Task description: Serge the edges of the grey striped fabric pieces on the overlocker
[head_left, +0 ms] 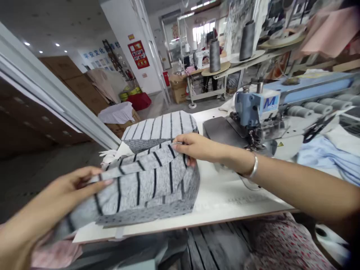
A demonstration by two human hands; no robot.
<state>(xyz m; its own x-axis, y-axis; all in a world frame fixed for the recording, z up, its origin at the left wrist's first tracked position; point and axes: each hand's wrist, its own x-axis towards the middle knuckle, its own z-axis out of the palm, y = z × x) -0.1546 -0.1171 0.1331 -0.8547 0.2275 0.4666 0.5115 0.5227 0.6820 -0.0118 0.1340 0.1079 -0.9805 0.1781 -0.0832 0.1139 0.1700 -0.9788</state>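
Observation:
A piece of grey fabric with black stripes [146, 176] stretches between my two hands above the table's left end. At its left part, my left hand [84, 183] pinches the cloth between thumb and fingers. My right hand [191, 147] grips the upper right edge, thumb and forefinger together. Under and behind this piece lies a stack of striped grey fabric [163, 125], its cut edges showing as a speckled grey side. To the right of the stack stands a blue-grey sewing machine [253, 107] with a dark metal plate [222, 129].
Dark scissors [317, 127] and light blue cloth [332, 155] lie on the right of the white table [225, 195]. Grey thread cones [323, 107] line the machine's back. Fabric hangs below the front edge. A person [210, 45] sits farther back.

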